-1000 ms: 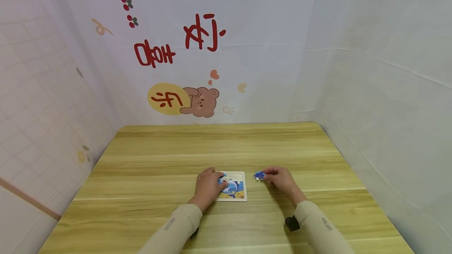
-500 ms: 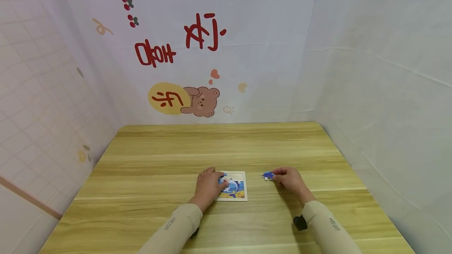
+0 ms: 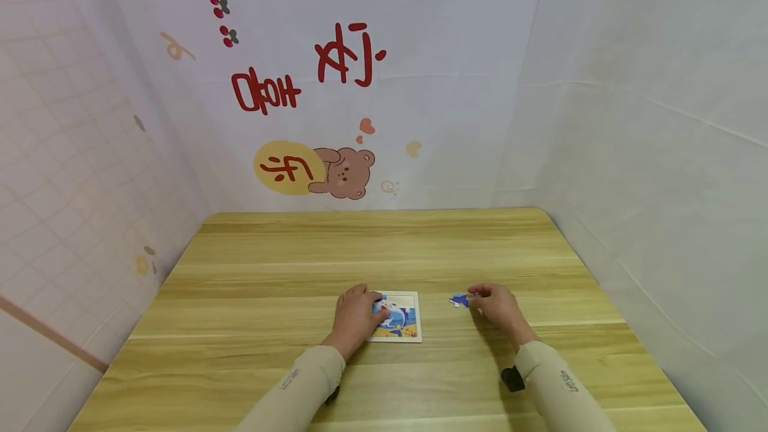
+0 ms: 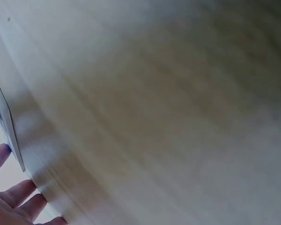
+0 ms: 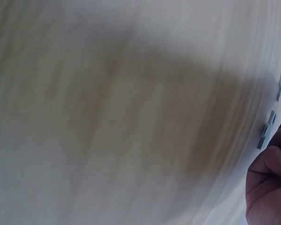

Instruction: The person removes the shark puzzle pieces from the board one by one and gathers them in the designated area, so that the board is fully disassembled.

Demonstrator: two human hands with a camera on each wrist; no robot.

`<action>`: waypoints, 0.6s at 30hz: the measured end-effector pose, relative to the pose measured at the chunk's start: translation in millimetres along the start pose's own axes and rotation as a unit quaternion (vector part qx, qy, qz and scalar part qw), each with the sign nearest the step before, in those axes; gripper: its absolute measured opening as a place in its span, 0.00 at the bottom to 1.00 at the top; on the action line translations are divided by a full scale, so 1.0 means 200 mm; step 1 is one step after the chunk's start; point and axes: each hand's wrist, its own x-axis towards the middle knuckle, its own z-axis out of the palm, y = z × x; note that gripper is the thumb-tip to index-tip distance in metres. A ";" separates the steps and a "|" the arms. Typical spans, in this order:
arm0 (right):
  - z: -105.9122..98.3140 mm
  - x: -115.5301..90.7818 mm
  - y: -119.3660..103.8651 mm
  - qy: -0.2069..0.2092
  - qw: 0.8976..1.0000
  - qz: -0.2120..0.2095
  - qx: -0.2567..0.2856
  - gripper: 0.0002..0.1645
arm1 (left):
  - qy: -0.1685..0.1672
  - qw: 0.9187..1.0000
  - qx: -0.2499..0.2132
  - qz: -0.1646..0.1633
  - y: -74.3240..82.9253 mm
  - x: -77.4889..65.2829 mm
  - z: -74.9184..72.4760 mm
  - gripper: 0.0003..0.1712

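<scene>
A square picture puzzle (image 3: 410, 320) in a white frame lies on the table, printed with a white and blue sea animal. My left hand (image 3: 355, 315) rests over its left side, thumb and index finger on the picture. In the left wrist view, the puzzle's pale edge (image 4: 9, 126) shows under two fingertips, and the other fingers of my left hand (image 4: 14, 201) touch the table. To the right, my right hand (image 3: 498, 305) pinches blue jigsaw pieces (image 3: 460, 301) low at the tabletop. Thin jigsaw pieces (image 5: 269, 130) appear beside the curled fingers of my right hand (image 5: 271, 180).
The wooden table (image 3: 288, 252) carries the puzzle and the pieces. White printed cloth (image 3: 456, 85) hangs behind and at both sides. A black wrist device (image 3: 513, 379) sits under the right sleeve.
My right hand has moved right with the blue jigsaw pieces, away from the framed puzzle, and slowed near its present spot. The left hand stays on the puzzle.
</scene>
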 end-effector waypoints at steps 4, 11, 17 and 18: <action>0.02 0.01 -0.02 0.001 1.000 -0.017 -0.009 0.15 | 0.000 1.000 0.007 0.001 0.00 0.00 -0.01 0.24; 0.10 0.02 -0.06 -0.003 0.999 -0.036 0.001 0.14 | -0.008 1.000 -0.010 0.009 -0.01 -0.01 -0.02 0.26; 0.19 0.03 -0.13 -0.007 0.999 -0.032 0.022 0.13 | -0.013 1.000 -0.009 0.027 -0.07 -0.02 -0.05 0.30; 0.21 0.03 -0.14 -0.009 0.999 -0.031 0.022 0.13 | -0.014 0.999 -0.007 0.030 -0.08 -0.02 -0.05 0.30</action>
